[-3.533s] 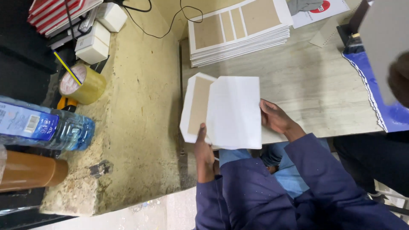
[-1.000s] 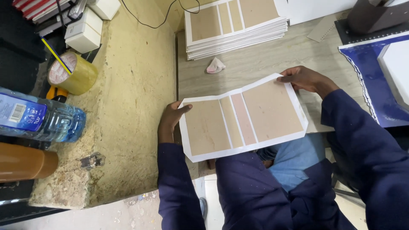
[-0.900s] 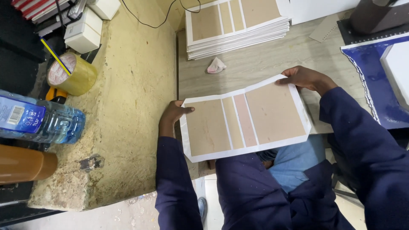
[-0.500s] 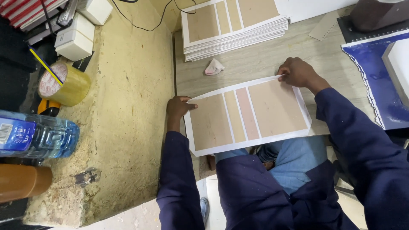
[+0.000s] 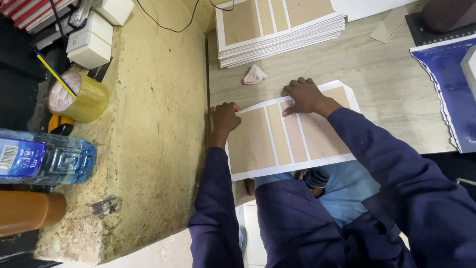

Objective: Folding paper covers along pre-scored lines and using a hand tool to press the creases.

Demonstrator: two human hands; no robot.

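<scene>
A white card sheet with tan panels (image 5: pixel 277 144) lies flat on the wooden table (image 5: pixel 377 74), its near edge overhanging my lap. My left hand (image 5: pixel 225 118) pinches the sheet's far left corner. My right hand (image 5: pixel 303 95) presses down on the far edge near the middle, fingers spread flat. Both sleeves are dark blue.
A stack of the same card sheets (image 5: pixel 277 27) sits at the table's far side, with a small crumpled pink-white cloth (image 5: pixel 254 75) in front of it. A blue-edged board (image 5: pixel 448 89) lies at right. On the rough ledge at left: tape roll (image 5: pixel 79 97), water bottle (image 5: pixel 44 161), white boxes (image 5: pixel 91 44).
The sheet, first folded and then held open in the air, has been laid flat on the table. My right hand slid from its right corner to the middle of the far edge.
</scene>
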